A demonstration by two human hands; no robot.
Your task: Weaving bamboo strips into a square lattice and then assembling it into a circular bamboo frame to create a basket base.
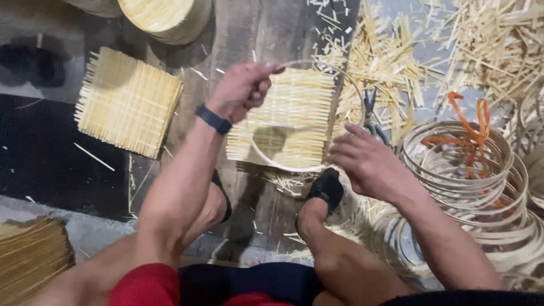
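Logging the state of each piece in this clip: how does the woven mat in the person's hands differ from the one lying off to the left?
The held mat has a pale hoop around it, gripped by the left hand with the right hand beside it; the left mat lies bare and untouched on the floor. The held mat sits square to the view; the left mat is turned askew. Both are square weaves of pale bamboo strips with ragged ends.
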